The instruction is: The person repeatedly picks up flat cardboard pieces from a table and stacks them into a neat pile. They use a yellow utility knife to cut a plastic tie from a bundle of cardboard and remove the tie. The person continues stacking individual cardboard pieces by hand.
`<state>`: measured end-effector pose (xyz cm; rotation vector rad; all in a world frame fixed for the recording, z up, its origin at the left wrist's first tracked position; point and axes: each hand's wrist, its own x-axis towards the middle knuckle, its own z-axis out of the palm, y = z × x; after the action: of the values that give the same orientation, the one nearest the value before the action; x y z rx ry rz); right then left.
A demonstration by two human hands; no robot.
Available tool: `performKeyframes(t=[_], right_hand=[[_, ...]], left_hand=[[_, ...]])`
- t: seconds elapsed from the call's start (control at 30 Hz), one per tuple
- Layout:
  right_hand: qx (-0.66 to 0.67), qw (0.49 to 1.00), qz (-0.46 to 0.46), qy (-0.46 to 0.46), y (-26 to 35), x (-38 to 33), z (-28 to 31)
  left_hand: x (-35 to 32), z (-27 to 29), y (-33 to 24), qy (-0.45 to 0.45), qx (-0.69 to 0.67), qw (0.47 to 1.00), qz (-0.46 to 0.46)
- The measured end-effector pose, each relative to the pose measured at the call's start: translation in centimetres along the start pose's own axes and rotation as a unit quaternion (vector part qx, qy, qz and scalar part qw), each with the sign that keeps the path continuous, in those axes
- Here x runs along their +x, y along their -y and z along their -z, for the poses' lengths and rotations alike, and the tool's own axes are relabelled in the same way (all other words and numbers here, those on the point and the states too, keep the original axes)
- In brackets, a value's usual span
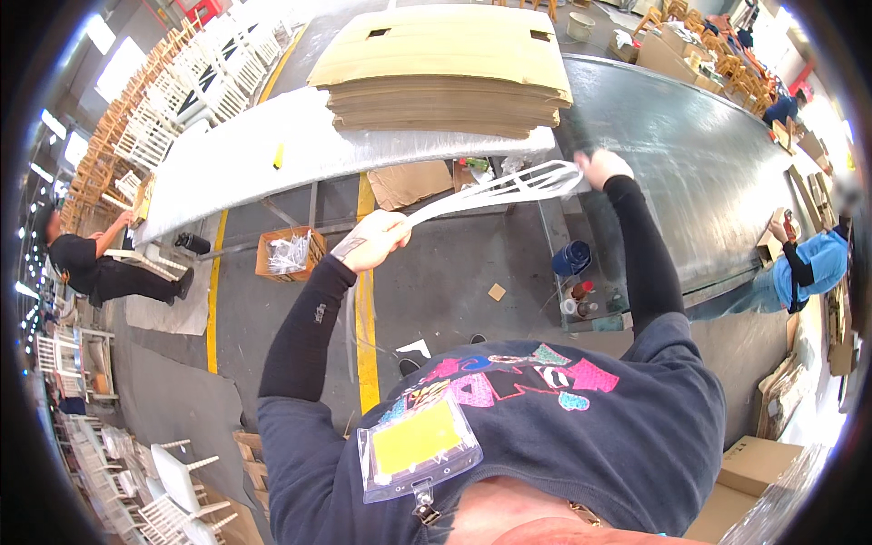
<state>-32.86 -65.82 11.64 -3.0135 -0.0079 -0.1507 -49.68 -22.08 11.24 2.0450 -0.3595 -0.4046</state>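
Observation:
My left hand (374, 240) grips one end of a long strip of clear plastic film (495, 192), stretched taut between my hands. My right hand (601, 167) holds the other, wider end of the film, beside the edge of a grey metal table (690, 154). Both arms wear black sleeves. Just beyond the film sits a thick stack of flat cardboard sheets (445, 77) on a white wrapped table top (245, 159).
Below the hands, the concrete floor has a yellow line (366, 309), a cardboard box of plastic pieces (289, 252) and a blue tub with bottles (574, 272). One person crouches at left (100, 263), another in blue at right (804, 268). White chairs (182, 82) are stacked far left.

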Motion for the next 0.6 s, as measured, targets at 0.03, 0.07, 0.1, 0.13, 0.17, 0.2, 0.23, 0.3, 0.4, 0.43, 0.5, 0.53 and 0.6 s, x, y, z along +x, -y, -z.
performKeyframes(t=[0.03,0.07,0.1,0.13,0.17,0.2,0.23,0.3,0.4,0.43,0.5,0.53,0.6], right_hand=[[-0.004,0.999,0.036,-0.014,2.5,-1.0,-0.5],[-0.009,0.997,0.07,-0.03,5.7,-2.3,0.0],[0.123,0.958,0.21,-0.149,8.5,-3.5,0.7],[0.243,0.874,0.331,-0.258,11.0,-5.1,0.9],[0.258,0.853,0.403,-0.207,13.7,-7.2,0.2],[0.263,0.843,0.437,-0.171,15.1,-9.1,-0.8],[0.277,0.824,0.476,-0.134,17.3,-10.9,-1.6],[0.357,0.836,0.413,-0.052,18.6,-11.5,-3.0],[0.63,0.747,0.181,0.108,18.5,-10.8,-3.5],[0.697,0.678,0.218,0.084,18.9,-10.3,-3.6],[0.775,0.58,0.238,0.075,19.7,-9.6,-3.1],[0.825,0.521,0.191,0.111,21.1,-10.1,-1.7],[0.897,0.394,0.089,0.18,23.5,-11.1,0.8]], left_hand=[[-0.4,0.3,0.2,-0.031,0.106,0.993,-0.04],[-0.8,0.5,0.1,-0.054,0.211,0.973,-0.08],[-0.4,0.7,-0.6,-0.035,0.247,0.964,-0.096],[0.7,0.6,-1.6,-0.009,0.277,0.954,-0.119],[1.7,0.2,-2.5,0.0,0.317,0.942,-0.107],[3.2,0.0,-4.7,0.053,0.333,0.94,-0.05],[3.5,0.1,-5.1,0.043,0.31,0.947,-0.076],[4.4,0.5,-6.2,0.006,0.295,0.952,-0.086],[4.8,1.1,-6.9,-0.079,0.265,0.96,-0.049],[4.7,0.7,-6.2,-0.106,0.219,0.968,-0.057],[4.9,-0.4,-4.7,-0.114,0.134,0.982,-0.067],[4.6,-1.2,-3.1,-0.132,0.063,0.985,-0.091],[4.1,-2.4,0.1,-0.081,-0.029,0.996,-0.016]])
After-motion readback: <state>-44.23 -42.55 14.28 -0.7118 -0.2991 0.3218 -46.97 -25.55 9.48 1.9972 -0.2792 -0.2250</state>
